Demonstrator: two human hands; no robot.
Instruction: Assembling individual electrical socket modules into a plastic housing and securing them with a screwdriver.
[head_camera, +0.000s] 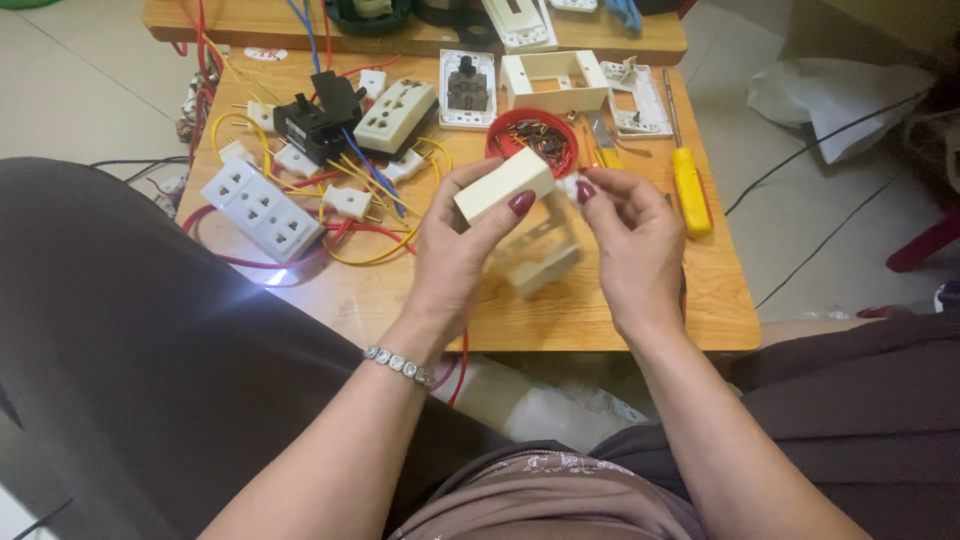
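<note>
Cream socket box (520, 215) sits between both hands, left hand (455, 255) gripping it, right hand (632, 245) pinching its edge.

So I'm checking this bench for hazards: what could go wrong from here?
1. The left hand holds the cream box in mid-air by its fingertips; it could slip and drop.
2. The right hand pinches a small white part, easily lost if dropped.
3. The red bowl of small parts sits just behind the hands; a bump might spill it among the loose wires.
</note>
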